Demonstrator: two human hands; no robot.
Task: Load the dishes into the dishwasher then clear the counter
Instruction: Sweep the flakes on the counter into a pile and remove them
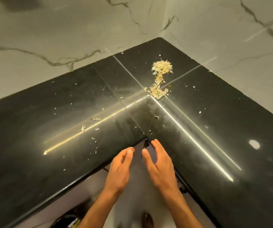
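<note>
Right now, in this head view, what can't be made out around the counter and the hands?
- Pale scrap pile on the black counter: too small to identify.
- Dark thing at the inner corner, beyond the left hand and right hand: unclear.
- Floor objects: blurred and cut by the bottom edge.
- Dishwasher and dishes: outside the frame.

Glossy black counter, pale beige scraps, grey-veined white walls.
</note>
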